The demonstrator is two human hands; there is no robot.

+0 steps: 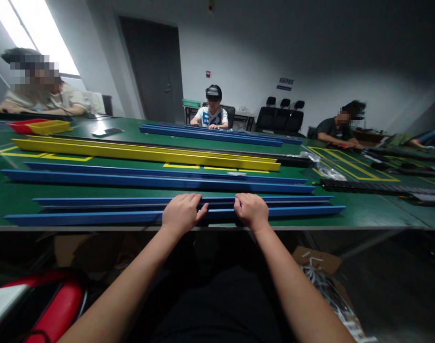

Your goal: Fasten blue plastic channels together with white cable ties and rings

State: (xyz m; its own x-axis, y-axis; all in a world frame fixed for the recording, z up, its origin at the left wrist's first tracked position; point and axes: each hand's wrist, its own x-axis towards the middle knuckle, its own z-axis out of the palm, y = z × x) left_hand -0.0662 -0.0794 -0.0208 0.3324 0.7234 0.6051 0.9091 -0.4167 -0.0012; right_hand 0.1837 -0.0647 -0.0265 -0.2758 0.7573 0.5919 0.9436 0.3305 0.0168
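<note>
Close to the front edge of the green table (367, 209) lies a long blue channel (85, 217) with raised sides. My left hand (182, 212) is closed over it left of its middle, fingers curled into the channel. A short way to the right, my right hand (252, 210) grips the same piece, its fingertips bent inward. Between the hands the channel's dark inside shows. Just beyond lies another long blue channel (160, 183), parallel to the first and touched by neither hand.
Farther back are a yellow channel (149, 153), more blue channels (217, 136), red (24, 125) and yellow trays (49, 126), and black strips (381, 188) at right. Three people sit around the table. A carton (319, 259) stands below, right.
</note>
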